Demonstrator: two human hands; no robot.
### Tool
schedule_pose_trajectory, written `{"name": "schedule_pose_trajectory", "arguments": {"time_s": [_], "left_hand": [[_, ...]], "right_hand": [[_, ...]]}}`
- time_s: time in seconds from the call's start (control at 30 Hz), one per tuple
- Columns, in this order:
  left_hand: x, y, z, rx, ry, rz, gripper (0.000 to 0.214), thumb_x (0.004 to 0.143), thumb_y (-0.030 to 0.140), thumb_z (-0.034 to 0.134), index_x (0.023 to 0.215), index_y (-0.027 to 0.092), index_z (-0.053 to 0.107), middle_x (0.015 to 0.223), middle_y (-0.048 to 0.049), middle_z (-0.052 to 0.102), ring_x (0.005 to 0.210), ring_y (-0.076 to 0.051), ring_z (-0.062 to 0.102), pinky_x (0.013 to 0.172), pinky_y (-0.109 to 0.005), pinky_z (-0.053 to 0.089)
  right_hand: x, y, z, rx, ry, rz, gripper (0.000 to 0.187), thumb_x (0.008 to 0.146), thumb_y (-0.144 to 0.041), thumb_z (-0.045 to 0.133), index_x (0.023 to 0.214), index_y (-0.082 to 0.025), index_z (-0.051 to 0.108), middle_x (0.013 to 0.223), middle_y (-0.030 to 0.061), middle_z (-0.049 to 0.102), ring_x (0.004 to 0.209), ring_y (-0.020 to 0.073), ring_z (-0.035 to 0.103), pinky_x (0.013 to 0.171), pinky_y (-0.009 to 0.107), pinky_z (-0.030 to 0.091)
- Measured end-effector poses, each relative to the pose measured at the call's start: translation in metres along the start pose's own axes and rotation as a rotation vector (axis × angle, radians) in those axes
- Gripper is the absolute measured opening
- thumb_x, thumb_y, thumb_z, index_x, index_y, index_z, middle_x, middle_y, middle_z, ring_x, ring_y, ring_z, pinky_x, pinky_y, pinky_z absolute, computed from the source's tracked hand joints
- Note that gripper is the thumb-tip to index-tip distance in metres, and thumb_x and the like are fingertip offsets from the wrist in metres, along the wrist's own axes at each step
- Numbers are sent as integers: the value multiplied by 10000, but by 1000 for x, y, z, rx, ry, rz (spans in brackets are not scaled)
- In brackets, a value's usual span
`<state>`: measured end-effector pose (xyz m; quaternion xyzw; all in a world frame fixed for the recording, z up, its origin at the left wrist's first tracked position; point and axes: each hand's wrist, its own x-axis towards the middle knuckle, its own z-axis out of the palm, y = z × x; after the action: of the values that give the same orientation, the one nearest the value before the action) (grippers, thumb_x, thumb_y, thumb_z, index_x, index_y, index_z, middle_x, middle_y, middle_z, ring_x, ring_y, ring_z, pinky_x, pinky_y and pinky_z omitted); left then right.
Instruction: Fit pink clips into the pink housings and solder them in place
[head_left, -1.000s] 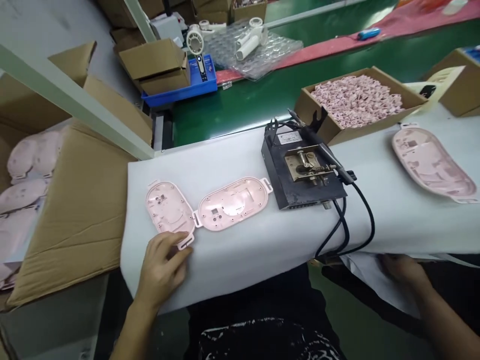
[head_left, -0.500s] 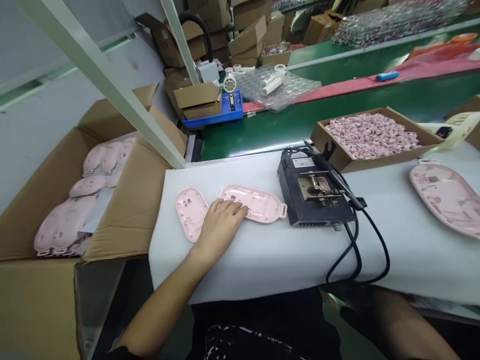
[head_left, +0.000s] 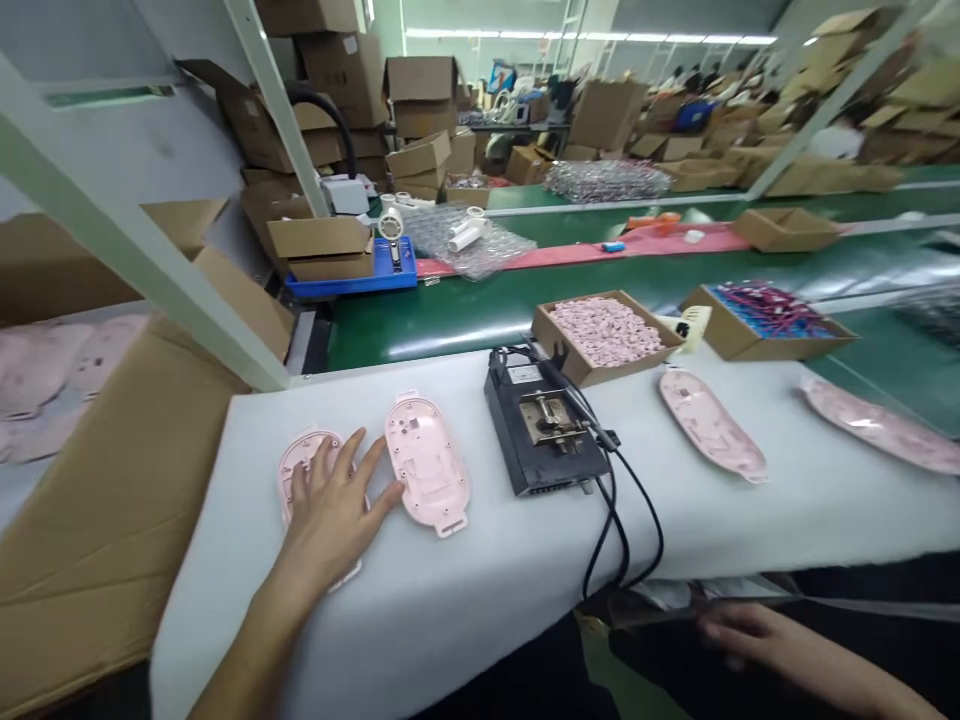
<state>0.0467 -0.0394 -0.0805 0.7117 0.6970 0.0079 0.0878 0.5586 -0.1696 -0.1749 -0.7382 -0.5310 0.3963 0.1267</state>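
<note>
Pink plastic shells (head_left: 285, 478) lie on a white padded bench (head_left: 465, 610) at a factory line, the nearest pressed under a person's left hand (head_left: 330, 515). That hand is open, palm down, its fingers spread across the shell and gripping nothing, while its thumb (head_left: 386, 495) reaches to just beside a second shell (head_left: 427, 465), which lies lengthwise, hollow side up. The person's right hand (head_left: 739, 635) sits low at the bench's front edge, open with its fingers loosely extended, and shows nothing in its grasp. Black cords (head_left: 622, 530) loop over that edge from a black soldering station (head_left: 544, 430) with a brass clamp on top and a soldering iron (head_left: 570, 385) along its side. To the right, two more pink shells (head_left: 712, 425) (head_left: 877, 425) rest on the bench. To the left, an open cardboard carton (head_left: 97, 530) holds further shells (head_left: 45, 370). Behind the station, a cardboard box (head_left: 570, 365) brims with small pink parts (head_left: 604, 330), and another box (head_left: 765, 310) holds blue and red items. Beyond lies a green conveyor belt (head_left: 450, 335), with a blue tray (head_left: 352, 283) and white appliance parts (head_left: 465, 235) on bubble wrap. Stacked cartons (head_left: 420, 165) rise farther back.
</note>
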Motion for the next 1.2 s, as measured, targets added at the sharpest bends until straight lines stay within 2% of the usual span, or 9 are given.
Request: {"name": "schedule_pose_trajectory", "arguments": {"time_s": [0.1,0.27,0.37,0.47,0.67,0.83,1.0,1.1,1.2], "left_hand": [[6,2,1,15,-38,56,658,973,654,305,1535,345,448,1654,-3,344,1553,-409,125,1204,-684,93],[9,6,0,15,-44,107,685,974,593,326,1588,291,356,1661,-15,327,1557,-398,124,1213,-672,82],[7,9,-1,10,-67,167,646,976,561,348,1565,301,405,1643,-5,364,1557,-406,125,1212,-681,69],[2,9,-2,-14,-87,194,694,965,603,356,1576,276,382,1641,-15,365,1562,-400,119,1223,-671,68],[-16,3,-4,-40,-145,257,705,950,626,379,1575,301,379,1661,41,308,1575,-388,64,1241,-658,27],[-21,1,-20,-65,-197,295,672,946,592,438,1554,307,425,1638,3,374,1556,-400,165,1244,-656,77],[-5,7,-56,-149,-61,411,506,971,519,471,1364,246,636,1447,-89,595,1346,-369,510,1159,-588,344],[14,16,-77,-436,51,445,473,1006,494,427,1360,241,610,1439,-89,580,1267,-303,576,1089,-477,446],[36,25,-82,-915,-103,435,619,989,578,462,1506,239,435,1514,-119,498,1240,-262,591,1039,-404,492]], "right_hand": [[-12,-18,-54,26,-249,-54,358,809,-611,690,1000,-329,799,964,204,734,804,271,756,797,380,594],[46,-115,-114,-148,173,-494,280,933,-513,622,968,-281,776,924,153,751,786,238,739,668,322,583],[114,-182,-121,-245,450,-430,311,967,-464,556,1059,-239,750,1157,97,743,1052,261,708,951,378,548],[178,-229,-120,-281,512,-366,286,970,-319,552,1155,-181,720,1237,98,717,1061,247,702,1006,383,520],[234,-256,-109,-384,472,-277,341,965,-398,663,1204,-155,662,1090,76,715,1000,207,689,969,448,549],[229,-258,-110,-366,515,-301,300,979,-425,638,1079,-148,697,992,60,725,912,180,694,912,404,565],[191,-277,-114,-246,645,-432,307,961,-386,597,1039,-130,748,968,135,764,890,248,715,858,373,555],[141,-303,-76,-166,632,-642,351,982,-438,557,1158,-183,723,1123,94,752,1015,231,702,914,349,546],[84,-329,-5,-52,453,-1067,206,964,-380,639,1079,-245,742,1081,39,754,995,199,704,912,341,562]]}}
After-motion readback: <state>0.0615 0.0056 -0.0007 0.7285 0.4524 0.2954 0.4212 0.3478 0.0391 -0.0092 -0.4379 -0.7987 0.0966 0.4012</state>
